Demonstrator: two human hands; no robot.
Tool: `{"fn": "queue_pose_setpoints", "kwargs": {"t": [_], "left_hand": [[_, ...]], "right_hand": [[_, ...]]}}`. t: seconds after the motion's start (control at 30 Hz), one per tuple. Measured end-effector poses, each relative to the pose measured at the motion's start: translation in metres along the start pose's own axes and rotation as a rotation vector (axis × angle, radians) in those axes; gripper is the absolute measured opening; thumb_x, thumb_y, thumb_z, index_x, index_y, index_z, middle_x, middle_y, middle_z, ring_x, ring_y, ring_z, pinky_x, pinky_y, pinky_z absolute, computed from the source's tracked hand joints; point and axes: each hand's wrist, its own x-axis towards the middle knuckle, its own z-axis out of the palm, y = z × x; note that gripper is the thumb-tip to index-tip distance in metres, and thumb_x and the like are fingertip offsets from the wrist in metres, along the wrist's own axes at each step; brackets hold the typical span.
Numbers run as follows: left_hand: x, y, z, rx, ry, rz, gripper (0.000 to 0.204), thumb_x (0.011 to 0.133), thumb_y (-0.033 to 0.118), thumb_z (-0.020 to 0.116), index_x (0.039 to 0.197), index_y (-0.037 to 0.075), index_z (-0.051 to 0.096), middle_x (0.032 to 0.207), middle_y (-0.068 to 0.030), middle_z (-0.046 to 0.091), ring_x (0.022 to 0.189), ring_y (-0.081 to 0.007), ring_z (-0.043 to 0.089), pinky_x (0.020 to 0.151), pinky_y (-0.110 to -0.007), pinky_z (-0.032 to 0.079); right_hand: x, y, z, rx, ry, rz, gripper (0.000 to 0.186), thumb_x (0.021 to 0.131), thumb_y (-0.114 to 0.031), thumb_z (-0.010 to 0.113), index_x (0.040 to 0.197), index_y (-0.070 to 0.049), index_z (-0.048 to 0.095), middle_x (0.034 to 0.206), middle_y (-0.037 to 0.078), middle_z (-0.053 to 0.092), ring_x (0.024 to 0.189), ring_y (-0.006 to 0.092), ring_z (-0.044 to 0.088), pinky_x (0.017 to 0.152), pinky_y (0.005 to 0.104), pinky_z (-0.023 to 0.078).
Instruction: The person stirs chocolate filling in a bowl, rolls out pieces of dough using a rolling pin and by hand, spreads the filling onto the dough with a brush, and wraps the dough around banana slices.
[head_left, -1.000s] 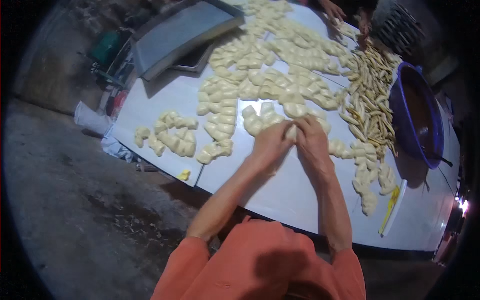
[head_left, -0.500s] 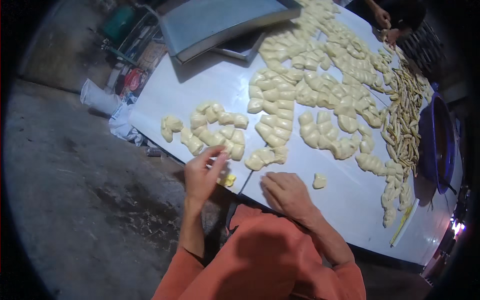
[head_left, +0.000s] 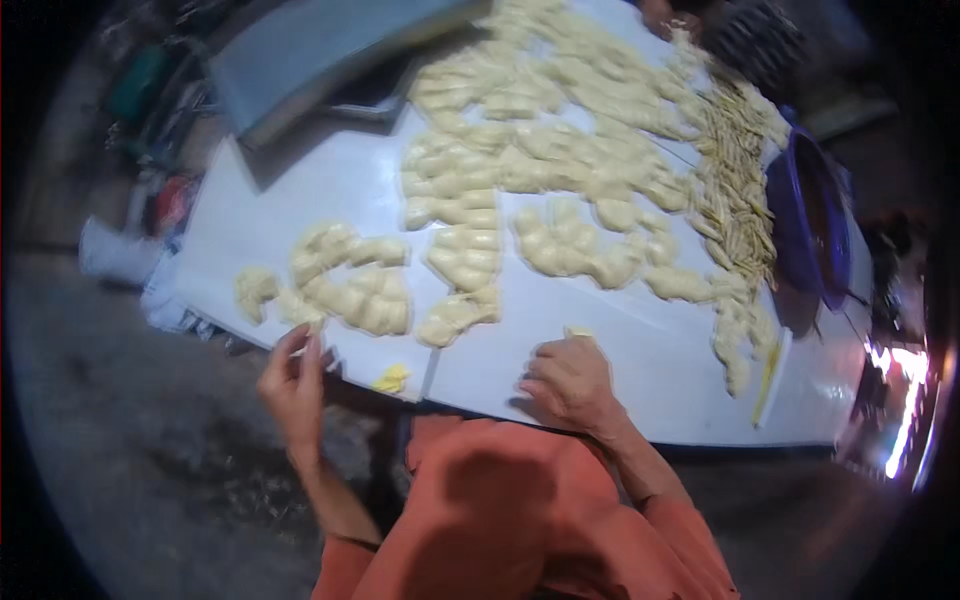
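Observation:
My left hand (head_left: 294, 385) is at the near table edge, thumb and forefinger drawn close at the lowest pieces of pale segmented dough (head_left: 350, 300); whatever lies between the fingertips is blurred. My right hand (head_left: 568, 382) rests on the white table (head_left: 650, 370) farther right, fingers curled, their undersides hidden, beside a small pale dough piece (head_left: 578, 332). Between my hands, a crumpled yellow bit (head_left: 391, 378) lies by the table seam. More dough slabs (head_left: 520, 160) spread across the middle and back.
Stacked metal trays (head_left: 320, 60) occupy the back left. Thin browner strips (head_left: 732, 175) are heaped right, beside a purple basin (head_left: 832, 280). A white bar with yellow (head_left: 770, 380) lies at the right. A co-worker's hand (head_left: 662, 18) shows at the top. White sacks (head_left: 120, 255) sit left of the table.
My hands have parted from the middle dough group and come toward the near edge, the left farther leftward. A loose piece appeared beside my right hand. The view has also swung and blurred.

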Motion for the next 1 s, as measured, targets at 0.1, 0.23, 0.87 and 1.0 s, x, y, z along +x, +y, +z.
{"fn": "queue_pose_setpoints", "kwargs": {"t": [0.1,0.23,0.87,1.0], "left_hand": [[-0.005,-0.007,0.006,-0.071,0.029,0.120,0.022,0.098,0.008,0.068,0.117,-0.002,0.070,0.089,-0.0024,0.070,0.071,-0.0053,0.059,0.066,-0.021,0.049],[-0.003,0.002,0.039,-0.163,-0.125,0.150,0.022,0.098,0.010,0.069,0.118,-0.001,0.070,0.093,-0.0021,0.071,0.071,-0.0049,0.060,0.066,-0.021,0.050],[-0.035,0.073,0.119,0.238,-0.675,0.455,0.028,0.091,0.015,0.076,0.116,0.003,0.071,0.098,-0.0111,0.074,0.073,-0.0178,0.070,0.063,-0.030,0.054],[-0.052,0.071,0.133,0.171,-0.742,0.422,0.028,0.092,0.017,0.075,0.116,0.003,0.071,0.101,-0.0122,0.074,0.076,-0.0213,0.071,0.069,-0.032,0.057]], "right_hand": [[-0.090,0.031,-0.035,-0.323,0.156,0.443,0.040,0.078,-0.027,0.079,0.107,-0.002,0.067,0.115,0.016,0.068,0.106,0.0345,0.063,0.089,0.0452,0.047],[-0.121,0.003,-0.004,-0.356,-0.026,0.687,0.083,0.087,-0.048,0.069,0.150,0.001,0.045,0.155,0.023,0.043,0.147,0.0350,0.037,0.118,0.0649,0.020],[-0.046,0.022,-0.030,0.004,0.206,0.678,0.039,0.091,-0.023,0.071,0.123,-0.002,0.064,0.116,0.016,0.063,0.107,0.0355,0.059,0.092,0.0450,0.049],[-0.027,0.029,-0.011,-0.057,0.301,0.425,0.024,0.089,-0.020,0.073,0.101,-0.002,0.062,0.104,0.014,0.062,0.088,0.0316,0.062,0.076,0.0418,0.052]]}}
